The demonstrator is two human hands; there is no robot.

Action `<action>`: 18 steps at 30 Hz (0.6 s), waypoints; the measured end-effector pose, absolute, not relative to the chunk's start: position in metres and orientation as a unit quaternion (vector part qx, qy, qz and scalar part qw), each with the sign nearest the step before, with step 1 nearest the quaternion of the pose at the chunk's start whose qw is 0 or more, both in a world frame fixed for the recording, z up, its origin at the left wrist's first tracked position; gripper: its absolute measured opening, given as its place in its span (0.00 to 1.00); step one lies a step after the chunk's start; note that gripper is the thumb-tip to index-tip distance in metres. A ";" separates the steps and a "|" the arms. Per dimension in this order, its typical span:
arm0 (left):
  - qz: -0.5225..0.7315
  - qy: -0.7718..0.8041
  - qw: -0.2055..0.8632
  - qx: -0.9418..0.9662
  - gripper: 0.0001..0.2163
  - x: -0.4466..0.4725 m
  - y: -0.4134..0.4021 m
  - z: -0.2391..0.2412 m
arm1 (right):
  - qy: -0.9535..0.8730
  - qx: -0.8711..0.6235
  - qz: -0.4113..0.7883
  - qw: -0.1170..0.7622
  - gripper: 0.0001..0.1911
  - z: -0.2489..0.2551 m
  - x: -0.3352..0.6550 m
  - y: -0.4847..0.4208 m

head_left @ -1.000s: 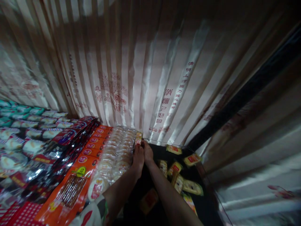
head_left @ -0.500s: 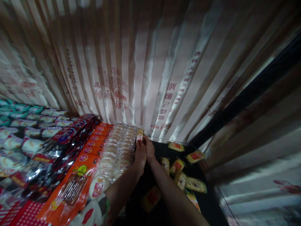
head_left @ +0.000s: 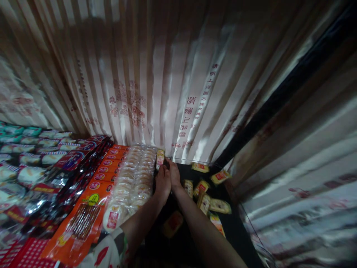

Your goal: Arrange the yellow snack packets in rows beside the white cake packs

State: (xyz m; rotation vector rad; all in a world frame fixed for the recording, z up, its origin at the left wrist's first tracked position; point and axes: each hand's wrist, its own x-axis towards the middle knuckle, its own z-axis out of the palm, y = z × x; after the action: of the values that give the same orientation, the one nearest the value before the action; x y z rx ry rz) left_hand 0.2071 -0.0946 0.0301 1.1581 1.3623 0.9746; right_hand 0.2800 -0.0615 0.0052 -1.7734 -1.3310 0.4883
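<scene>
My left hand (head_left: 162, 182) and my right hand (head_left: 174, 174) are side by side at the far end of a dark shelf (head_left: 237, 230), both reaching to a small yellow and red snack packet (head_left: 160, 158) that stands upright beside the clear packs of round biscuits (head_left: 136, 178). The fingers of both hands curl round the packet's lower part. Several more small yellow packets (head_left: 205, 193) lie loose on the dark surface to the right of my right forearm. One blurred packet (head_left: 173, 223) lies between my forearms.
Orange sausage packs (head_left: 92, 208) lie left of the biscuits, then dark red packets (head_left: 72, 167) and white and teal packets (head_left: 25, 149) further left. A pleated cream curtain (head_left: 167, 85) with red writing hangs right behind the shelf. A dark post (head_left: 279, 93) slants at the right.
The view has shifted slightly; my hands stay together on the small packet at the shelf's far end, and the loose packets have not moved.
</scene>
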 end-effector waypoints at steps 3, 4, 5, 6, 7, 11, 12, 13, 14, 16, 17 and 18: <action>0.380 0.557 0.514 0.530 0.16 0.207 -0.112 0.039 | -0.545 -0.693 0.134 0.453 0.21 0.013 0.290 -0.092; 0.365 0.550 0.501 0.560 0.15 0.206 -0.120 0.041 | -0.552 -0.692 0.111 0.451 0.20 0.017 0.296 -0.105; 0.347 0.544 0.481 0.594 0.15 0.205 -0.129 0.043 | -0.559 -0.694 0.090 0.446 0.19 0.022 0.301 -0.119; 0.328 0.540 0.452 0.630 0.15 0.202 -0.140 0.043 | -0.556 -0.699 0.069 0.444 0.18 0.028 0.307 -0.134; 0.308 0.533 0.419 0.667 0.15 0.199 -0.151 0.043 | -0.558 -0.701 0.062 0.440 0.18 0.032 0.313 -0.149; 0.192 0.489 0.305 0.795 0.24 0.185 -0.200 0.038 | -0.545 -0.708 0.059 0.445 0.18 0.039 0.326 -0.209; 0.145 0.496 0.292 0.805 0.26 0.182 -0.210 0.036 | -0.543 -0.708 0.063 0.447 0.17 0.037 0.326 -0.222; 0.107 0.501 0.276 0.813 0.27 0.180 -0.218 0.034 | -0.546 -0.703 0.066 0.451 0.17 0.035 0.324 -0.234; 0.082 0.508 0.260 0.817 0.27 0.179 -0.224 0.033 | -0.546 -0.699 0.069 0.456 0.17 0.032 0.321 -0.244; 0.064 0.515 0.227 0.824 0.28 0.177 -0.231 0.032 | -0.542 -0.696 0.079 0.465 0.16 0.030 0.313 -0.261; 0.066 0.516 0.212 0.828 0.29 0.176 -0.234 0.033 | -0.540 -0.693 0.086 0.469 0.15 0.029 0.308 -0.268; 0.071 0.514 0.201 0.831 0.30 0.175 -0.236 0.035 | -0.539 -0.690 0.094 0.473 0.15 0.029 0.304 -0.273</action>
State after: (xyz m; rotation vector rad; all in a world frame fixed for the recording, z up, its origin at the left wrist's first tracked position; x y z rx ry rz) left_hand 0.1750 -0.2358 0.0350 2.3210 1.4368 0.1984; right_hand 0.3036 -0.2731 0.0290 -1.6893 -1.3199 0.2294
